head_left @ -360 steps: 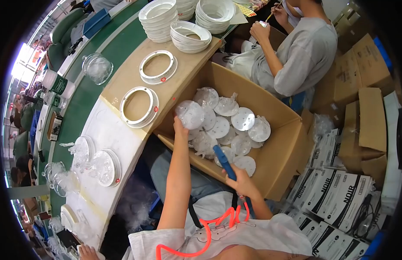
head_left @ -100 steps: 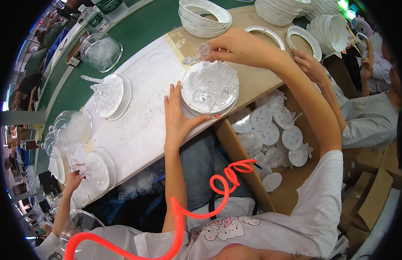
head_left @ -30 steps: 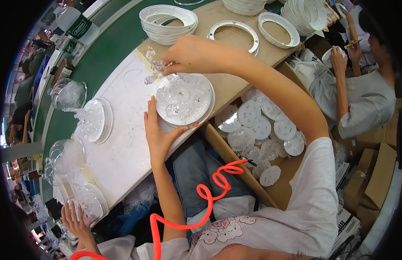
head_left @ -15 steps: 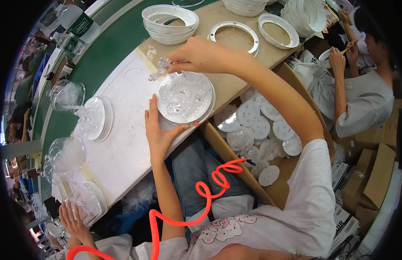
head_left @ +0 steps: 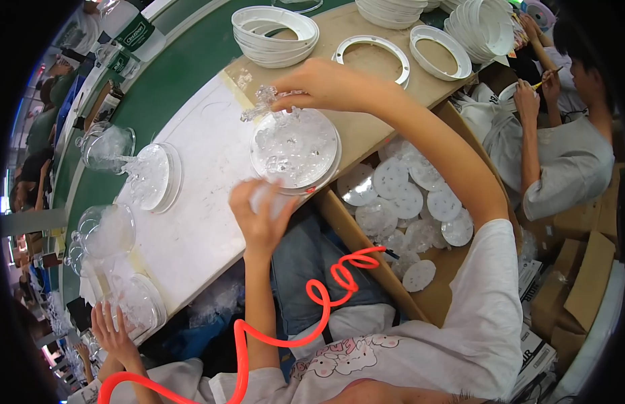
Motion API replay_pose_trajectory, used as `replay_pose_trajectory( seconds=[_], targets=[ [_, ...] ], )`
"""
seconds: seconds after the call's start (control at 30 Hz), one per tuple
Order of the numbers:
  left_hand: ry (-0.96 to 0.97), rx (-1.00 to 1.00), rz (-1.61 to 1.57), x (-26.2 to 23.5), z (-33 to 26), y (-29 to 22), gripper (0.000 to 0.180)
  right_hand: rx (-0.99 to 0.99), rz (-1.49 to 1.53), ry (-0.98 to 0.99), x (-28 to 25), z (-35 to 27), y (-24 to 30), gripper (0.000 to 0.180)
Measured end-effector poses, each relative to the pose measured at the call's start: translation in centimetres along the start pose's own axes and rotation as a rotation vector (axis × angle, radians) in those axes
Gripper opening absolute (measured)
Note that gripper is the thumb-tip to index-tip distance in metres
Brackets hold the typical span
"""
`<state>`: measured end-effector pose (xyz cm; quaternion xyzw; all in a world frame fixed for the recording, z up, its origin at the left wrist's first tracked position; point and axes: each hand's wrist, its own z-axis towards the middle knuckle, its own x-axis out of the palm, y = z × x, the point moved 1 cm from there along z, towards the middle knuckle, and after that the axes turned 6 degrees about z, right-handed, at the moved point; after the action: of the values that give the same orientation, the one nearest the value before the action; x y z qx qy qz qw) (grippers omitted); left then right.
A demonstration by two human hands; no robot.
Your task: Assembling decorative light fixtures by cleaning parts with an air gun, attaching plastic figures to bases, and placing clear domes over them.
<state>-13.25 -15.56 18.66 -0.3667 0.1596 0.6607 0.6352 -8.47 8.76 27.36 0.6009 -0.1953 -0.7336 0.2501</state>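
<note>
My right hand (head_left: 317, 84) reaches in above a round disc assembly (head_left: 295, 151), its fingers closed on a clustered clear plastic piece (head_left: 264, 102) at the far left rim. Small clear plastic parts cover the top of the disc, which lies on a stack of white rings or plates at the bench edge. My left hand (head_left: 260, 219) is just off the near edge of the disc. Its fingers are apart and slightly blurred, and I see nothing held in them.
White rings (head_left: 275, 34) are stacked at the back. A cardboard box (head_left: 366, 246) of clear discs (head_left: 420, 275) stands at the right. A red coiled hose (head_left: 279, 347) crosses in front. Another disc assembly (head_left: 151, 178) and a co-worker's hand (head_left: 114, 333) are at the left; another person sits right.
My left hand has come away from the disc's left side toward me, its fingers bending. The right hand stays at the far rim with the clear piece. The view has shifted slightly.
</note>
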Motion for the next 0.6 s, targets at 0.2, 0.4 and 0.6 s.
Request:
replay_pose_trajectory(
  seconds=[0.2, 0.4, 0.6],
  targets=[
    [0.017, 0.268, 0.003, 0.9, 0.8, -1.2, 0.025, -0.019, 0.128, -0.295, 0.9, -2.1, -0.9, 0.026],
    [0.054, 0.253, -0.043, 1.5, 1.3, -1.6, 0.028, 0.132, 0.131, -0.203, -0.7, -3.5, -0.1, 0.026],
    [0.063, 0.253, -0.056, 2.4, 1.3, -2.1, 0.03, 0.002, 0.011, -0.211, -0.3, -4.0, -1.1, 0.022]
  ],
)
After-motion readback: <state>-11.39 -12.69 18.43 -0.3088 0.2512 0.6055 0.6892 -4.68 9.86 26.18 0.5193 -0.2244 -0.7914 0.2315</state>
